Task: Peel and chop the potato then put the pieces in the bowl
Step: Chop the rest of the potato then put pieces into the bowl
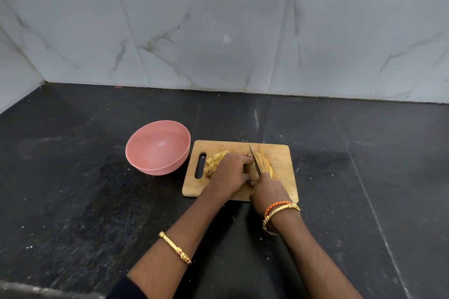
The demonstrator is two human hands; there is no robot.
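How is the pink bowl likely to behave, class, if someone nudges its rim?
The pink bowl looks empty and thin-walled, so probably light. On the smooth black counter it would likely slide easily. Its rounded underside suggests it might rock or tip.

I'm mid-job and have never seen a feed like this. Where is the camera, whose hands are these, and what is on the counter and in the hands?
There is no machine here: a person works with two bare hands. The single picture comes from a wide-angle camera worn on the person's head, looking forward and down, so the arms enter from the bottom edge.

On the dark counter lies a wooden cutting board, and left of it stands a pink bowl, which looks empty. The right hand grips a knife, blade pointing away from the person. The left hand rests on the potato being cut, steadying it; that part is mostly hidden beneath it. Chopped potato pieces lie on the board left of that hand, and slices lie right of the blade. No pieces are in the bowl yet.
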